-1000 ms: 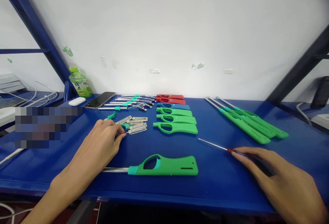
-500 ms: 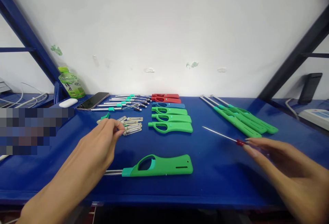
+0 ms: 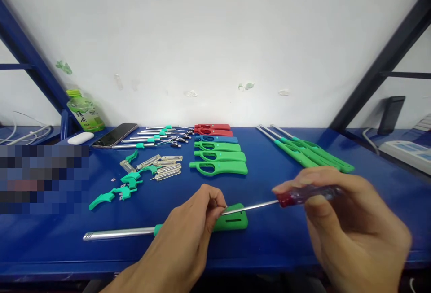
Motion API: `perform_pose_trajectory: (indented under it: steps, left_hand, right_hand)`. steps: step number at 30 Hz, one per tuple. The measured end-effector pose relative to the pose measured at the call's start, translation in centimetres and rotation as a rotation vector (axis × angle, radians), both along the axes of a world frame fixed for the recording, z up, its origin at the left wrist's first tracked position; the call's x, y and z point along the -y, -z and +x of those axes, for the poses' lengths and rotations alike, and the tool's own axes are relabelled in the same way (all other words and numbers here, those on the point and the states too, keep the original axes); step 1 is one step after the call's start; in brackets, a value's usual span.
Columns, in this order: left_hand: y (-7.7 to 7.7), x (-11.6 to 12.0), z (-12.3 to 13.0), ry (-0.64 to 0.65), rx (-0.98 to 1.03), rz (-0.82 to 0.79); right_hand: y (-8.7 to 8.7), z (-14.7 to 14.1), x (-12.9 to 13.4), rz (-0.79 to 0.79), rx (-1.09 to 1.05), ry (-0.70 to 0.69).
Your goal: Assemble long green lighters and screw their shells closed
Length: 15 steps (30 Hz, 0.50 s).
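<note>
My right hand (image 3: 357,225) grips a screwdriver (image 3: 296,195) by its clear and red handle, the shaft pointing left. The shaft's tip meets the pinched fingertips of my left hand (image 3: 191,225); whatever small thing they hold is hidden. Beneath my left hand lies a green gas lighter (image 3: 235,219) with a long metal tube, its trigger part covered by the hand. Beyond it are several teal triggers (image 3: 131,177) and a pile of clear fuel tanks (image 3: 168,172). Green half-shells (image 3: 222,167) lie in a column with a blue shell (image 3: 218,139) and red shells (image 3: 212,127).
Several metal tubes with wires (image 3: 148,139) lie at the back left, beside a phone (image 3: 116,135), a white case (image 3: 81,138) and a green bottle (image 3: 85,113). Green lighters (image 3: 313,151) rest at the back right. A white device (image 3: 409,154) stands at far right.
My left hand has moved from the clear tanks to above the green lighter, fingers still pinched. My right hand has brought the screwdriver leftward, its tip now at the left fingertips.
</note>
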<state>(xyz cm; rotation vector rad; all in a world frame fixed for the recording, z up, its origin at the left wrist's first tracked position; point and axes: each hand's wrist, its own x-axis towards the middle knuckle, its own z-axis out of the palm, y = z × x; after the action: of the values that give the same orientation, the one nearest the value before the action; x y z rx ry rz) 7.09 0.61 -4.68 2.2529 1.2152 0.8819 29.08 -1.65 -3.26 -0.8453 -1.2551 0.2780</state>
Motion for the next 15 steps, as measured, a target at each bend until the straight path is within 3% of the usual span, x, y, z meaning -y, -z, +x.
perform_pose_trajectory:
  steps: [6, 15]
  left_hand:
    - [0.3, 0.1, -0.2, -0.028, -0.006, 0.003]
    - [-0.1, 0.0, 0.0, -0.020, -0.045, 0.033]
  right_hand:
    - [0.3, 0.6, -0.1, -0.008, -0.033, 0.069]
    - [0.3, 1.0, -0.2, -0.016, -0.002, 0.047]
